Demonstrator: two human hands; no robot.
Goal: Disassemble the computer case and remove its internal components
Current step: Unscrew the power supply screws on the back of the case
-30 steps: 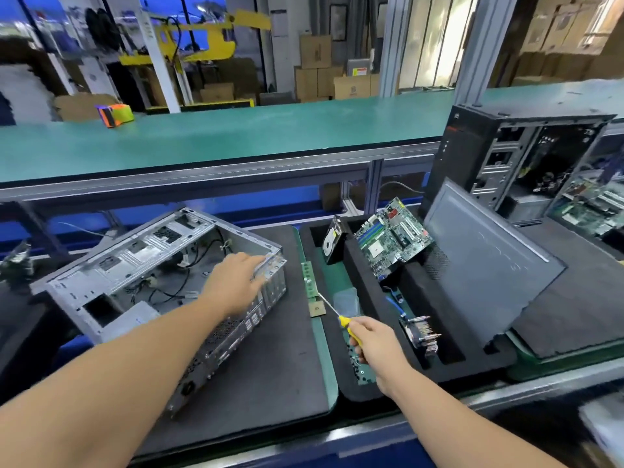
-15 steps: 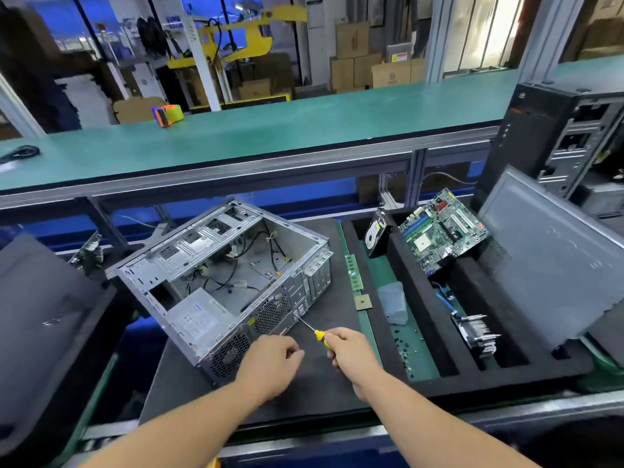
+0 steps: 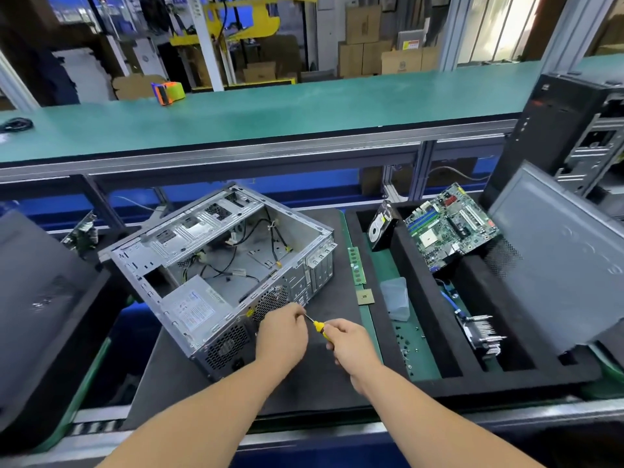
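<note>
An open grey metal computer case (image 3: 216,275) lies on its side on a black foam mat (image 3: 314,376), with loose cables and a power supply (image 3: 192,307) inside. My right hand (image 3: 351,341) grips a yellow-handled screwdriver (image 3: 317,325) whose tip points at the case's rear panel near the fan grille. My left hand (image 3: 282,334) is closed around the screwdriver's shaft by the tip, against the rear panel. In the foam tray (image 3: 401,238) to the right lie a motherboard (image 3: 450,228), a hard drive (image 3: 380,226), a heatsink (image 3: 483,336), a RAM stick (image 3: 356,265) and a CPU chip (image 3: 365,296).
A grey side panel (image 3: 560,258) leans at the right before another black case (image 3: 574,130). A small clear plastic box (image 3: 395,297) and loose screws (image 3: 407,342) sit in the tray. A green conveyor (image 3: 270,109) with a tape dispenser (image 3: 167,92) runs behind. Black foam (image 3: 40,298) lies left.
My left hand left the case's top edge and came down to the screwdriver tip. My right hand carried the screwdriver from the tray to the case's rear panel. The view shifted left.
</note>
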